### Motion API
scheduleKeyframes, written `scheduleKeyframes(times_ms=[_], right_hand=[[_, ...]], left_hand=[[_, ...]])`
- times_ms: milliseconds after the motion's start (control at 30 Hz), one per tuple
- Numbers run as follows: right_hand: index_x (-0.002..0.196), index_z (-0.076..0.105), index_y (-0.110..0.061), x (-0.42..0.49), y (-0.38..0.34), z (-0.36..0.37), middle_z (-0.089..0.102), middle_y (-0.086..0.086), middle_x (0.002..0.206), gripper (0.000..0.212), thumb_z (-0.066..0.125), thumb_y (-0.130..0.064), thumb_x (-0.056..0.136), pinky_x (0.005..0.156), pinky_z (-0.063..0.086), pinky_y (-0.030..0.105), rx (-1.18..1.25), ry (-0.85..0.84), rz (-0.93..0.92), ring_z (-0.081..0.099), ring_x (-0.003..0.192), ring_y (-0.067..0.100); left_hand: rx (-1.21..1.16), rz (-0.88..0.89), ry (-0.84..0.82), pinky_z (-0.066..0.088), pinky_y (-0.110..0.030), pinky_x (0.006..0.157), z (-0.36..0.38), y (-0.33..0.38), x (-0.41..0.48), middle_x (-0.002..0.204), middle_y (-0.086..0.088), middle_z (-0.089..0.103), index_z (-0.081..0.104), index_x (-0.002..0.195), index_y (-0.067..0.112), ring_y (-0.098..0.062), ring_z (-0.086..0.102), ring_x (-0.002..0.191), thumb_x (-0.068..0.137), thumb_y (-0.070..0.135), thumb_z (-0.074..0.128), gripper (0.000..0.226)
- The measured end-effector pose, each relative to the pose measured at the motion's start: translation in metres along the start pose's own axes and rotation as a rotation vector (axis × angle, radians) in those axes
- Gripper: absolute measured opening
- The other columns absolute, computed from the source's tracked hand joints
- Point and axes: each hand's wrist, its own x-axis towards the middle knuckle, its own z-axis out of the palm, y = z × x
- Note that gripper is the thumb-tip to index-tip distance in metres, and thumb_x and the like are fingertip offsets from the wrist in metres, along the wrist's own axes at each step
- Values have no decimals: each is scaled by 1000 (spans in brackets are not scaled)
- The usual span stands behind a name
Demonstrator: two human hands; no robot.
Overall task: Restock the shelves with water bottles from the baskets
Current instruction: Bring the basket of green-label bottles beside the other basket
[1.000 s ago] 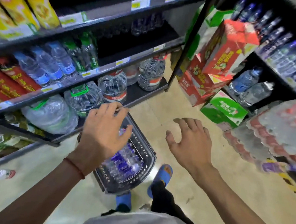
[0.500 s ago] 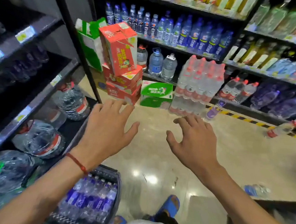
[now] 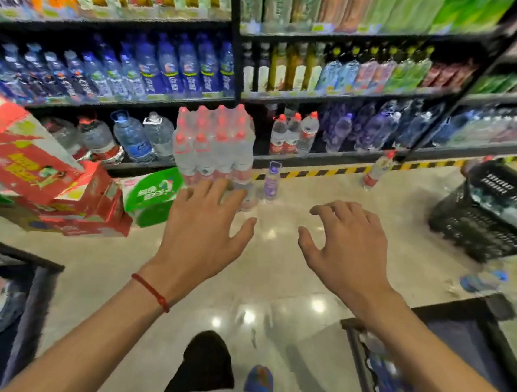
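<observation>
No legible text; labels, cartons, shelf tags all motion-blurred.

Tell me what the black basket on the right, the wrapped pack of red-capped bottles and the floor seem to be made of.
Black basket: likely moulded plastic, matte, with slotted and lattice walls.
Pack of red-capped bottles: clear plastic bottles, apparently under glossy shrink film, though blur leaves the film uncertain.
Floor: polished stone or tile, beige; it mirrors the ceiling lights.

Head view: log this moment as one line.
left grip: open, empty | right grip: open, empty | black basket: on floor, right, bottles inside | stage: no bottle picked
</observation>
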Motion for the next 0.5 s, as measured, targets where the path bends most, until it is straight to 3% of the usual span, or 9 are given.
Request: scheduleKeyframes(times_ms=[500], right_hand=[[119, 73, -23, 186, 183, 21, 71, -1, 117, 44, 50, -52, 96, 95, 44, 42, -163, 26, 624, 62, 112, 26]], left_hand=[[-62, 599, -45, 43, -43, 89, 60, 105, 385, 125, 3, 57, 57, 133, 26, -24, 55, 113, 97, 60, 35, 55]])
